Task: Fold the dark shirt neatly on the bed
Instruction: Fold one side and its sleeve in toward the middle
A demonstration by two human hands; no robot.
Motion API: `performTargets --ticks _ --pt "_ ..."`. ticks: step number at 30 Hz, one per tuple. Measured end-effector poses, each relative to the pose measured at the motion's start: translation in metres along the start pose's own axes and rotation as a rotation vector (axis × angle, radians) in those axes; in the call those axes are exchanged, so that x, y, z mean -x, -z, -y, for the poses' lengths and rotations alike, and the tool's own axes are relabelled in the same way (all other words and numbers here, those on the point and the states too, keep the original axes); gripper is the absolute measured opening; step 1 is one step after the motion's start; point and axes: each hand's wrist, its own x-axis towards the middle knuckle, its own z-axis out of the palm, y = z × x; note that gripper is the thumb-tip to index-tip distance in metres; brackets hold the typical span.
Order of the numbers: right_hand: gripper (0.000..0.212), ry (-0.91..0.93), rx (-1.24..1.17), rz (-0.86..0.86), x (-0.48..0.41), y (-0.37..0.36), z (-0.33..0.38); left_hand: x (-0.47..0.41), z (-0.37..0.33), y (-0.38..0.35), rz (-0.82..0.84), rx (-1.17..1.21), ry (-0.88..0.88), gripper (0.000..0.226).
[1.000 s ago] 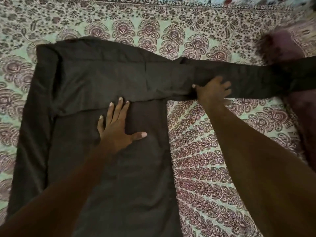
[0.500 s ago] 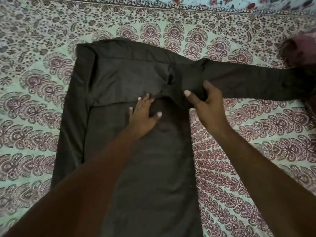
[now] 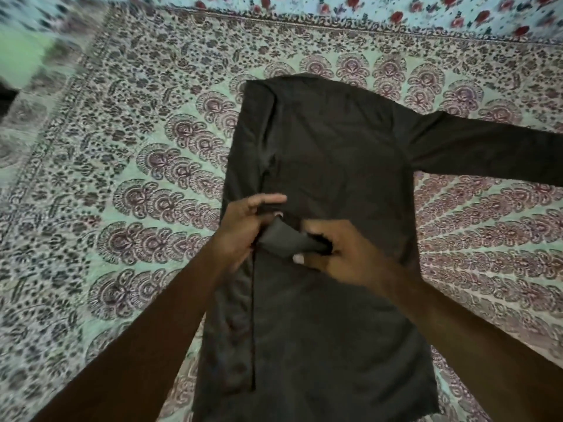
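Two hands are pinching a bit of the dark shirt (image 3: 335,166) on the bed.

The shirt is lying flat on the patterned bedspread (image 3: 128,184), with one sleeve (image 3: 487,147) reaching out to the right. The left hand (image 3: 243,229) and the right hand (image 3: 344,254) are close together over the middle of the shirt, each closing its fingers on a small raised fold of cloth (image 3: 286,242).

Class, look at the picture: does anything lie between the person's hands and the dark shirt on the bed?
Nothing visible does. The left hand and right hand both already grip a fold of the dark shirt.
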Motion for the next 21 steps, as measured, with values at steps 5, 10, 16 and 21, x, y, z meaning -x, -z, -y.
performTargets --ticks 5,10,16,21 --pt "0.015 0.009 0.134 0.170 0.013 -0.040 0.020 0.041 0.026 0.036 -0.108 -0.240 -0.114 0.057" --pt "0.012 0.049 0.292 0.287 0.032 -0.073 0.021 0.059 0.068 0.057 -0.081 -0.272 -0.124 0.069" --pt "0.031 0.068 0.476 0.347 0.050 -0.115 -0.005 0.064 0.096 0.067 -0.096 -0.372 -0.078 0.071" --pt "0.044 0.140 0.690 0.366 0.056 -0.136 -0.017 0.070 0.107 0.069 -0.086 -0.692 -0.106 0.065"
